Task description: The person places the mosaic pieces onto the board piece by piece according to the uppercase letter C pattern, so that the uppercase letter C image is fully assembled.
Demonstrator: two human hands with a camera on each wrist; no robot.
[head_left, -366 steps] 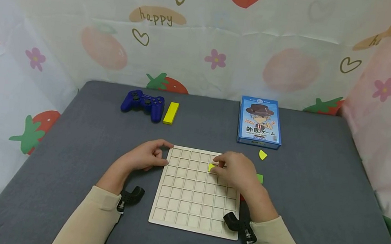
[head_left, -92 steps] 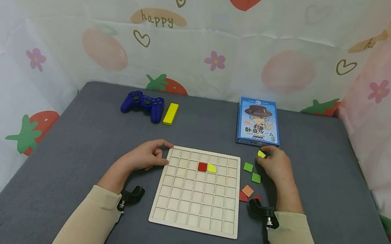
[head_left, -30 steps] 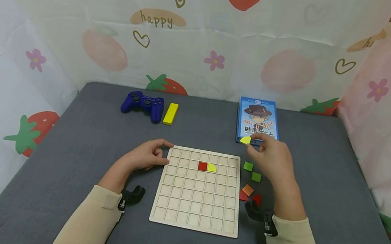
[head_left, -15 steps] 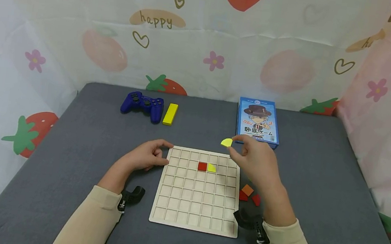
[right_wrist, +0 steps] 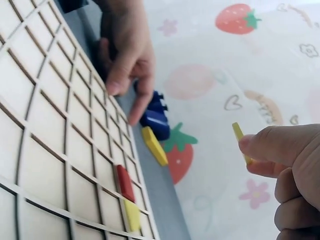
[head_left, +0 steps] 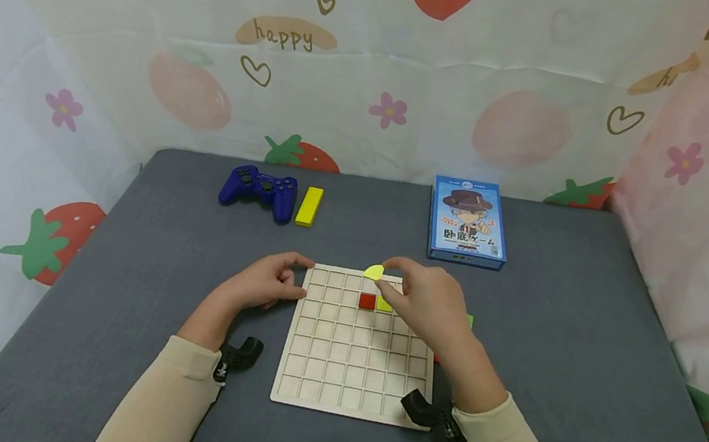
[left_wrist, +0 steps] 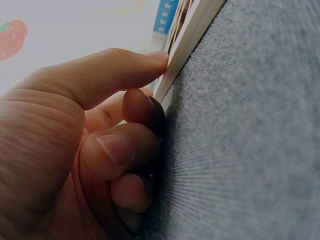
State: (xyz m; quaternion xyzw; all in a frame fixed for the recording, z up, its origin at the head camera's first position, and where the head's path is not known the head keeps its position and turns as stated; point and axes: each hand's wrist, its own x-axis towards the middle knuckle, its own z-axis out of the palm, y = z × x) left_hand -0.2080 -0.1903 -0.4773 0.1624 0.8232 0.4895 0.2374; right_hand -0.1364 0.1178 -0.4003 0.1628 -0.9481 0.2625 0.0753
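Yellow quarter-round piece [head_left: 374, 271] pinched in right hand [head_left: 424, 306] above wooden grid board [head_left: 335, 368], 12 o'clock edge. Left hand [head_left: 265, 284] curled, bracing 9 o'clock edge. Advice: square the piece to its cell, lower flat.

**Three views, one grid board**

The head camera looks forward and down over the whole table [head_left: 577, 370]. Both wrist cameras sit low and close — the left along the board's [left_wrist: 192, 37] edge, the right across the board [right_wrist: 55, 140] toward the left hand [right_wrist: 125, 50] — sharing that board [head_left: 337, 353].
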